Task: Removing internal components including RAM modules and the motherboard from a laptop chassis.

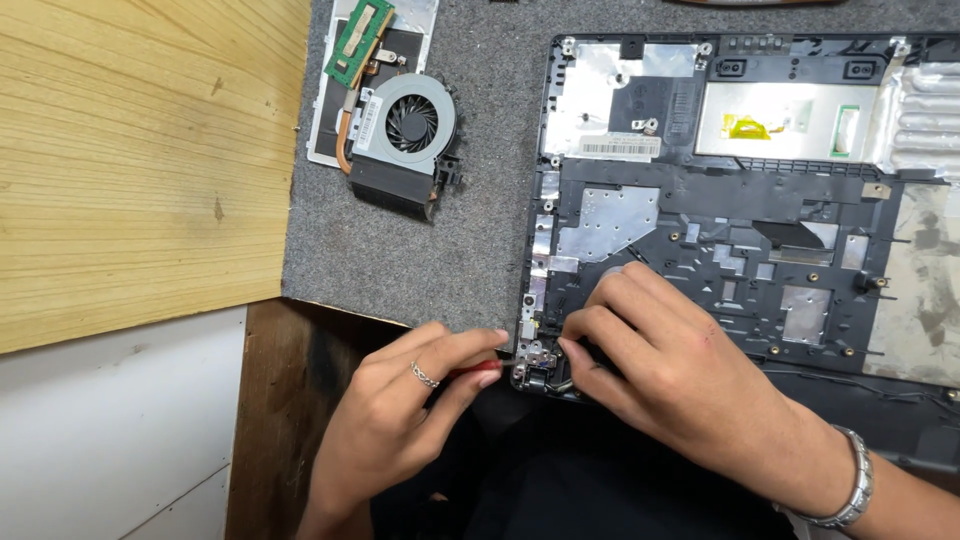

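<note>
An opened black laptop base [740, 230] lies on a grey mat, its inside showing silver foil patches and screw posts. My left hand [410, 410], with a ring on one finger, grips a red-handled screwdriver [487, 367] whose tip points at the metal hinge bracket [537, 355] at the base's near left corner. My right hand [660, 350], with a metal bracelet at the wrist, rests on the base beside the hinge. Its fingertips press down next to the bracket.
A cooling fan with heatsink and copper pipe [405, 135] lies on the grey mat [450, 250] at the back left, beside a green memory module [358, 42] on a silver plate. A wooden tabletop [140, 160] extends to the left.
</note>
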